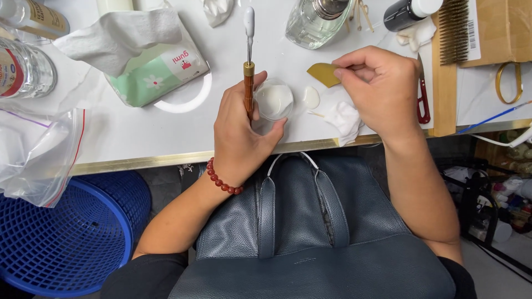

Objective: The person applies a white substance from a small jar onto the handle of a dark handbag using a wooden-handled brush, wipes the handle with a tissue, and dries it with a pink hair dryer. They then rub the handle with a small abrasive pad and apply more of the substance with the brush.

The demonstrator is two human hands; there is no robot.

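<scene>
Left grip (242, 130) was closed around one wood-handled tool (249, 83), its long axis running straight away from the body, white tip far from the dish (274, 100). That one round dish sat touching the left fingertips, just right of the tool. Right grip (377, 88) pinched one tan scrap (324, 73), right of the dish, above one bag (310, 232) below the desk (138, 133).

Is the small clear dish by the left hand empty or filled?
Filled: the small clear dish holds a white, creamy pool across its bottom.
</scene>
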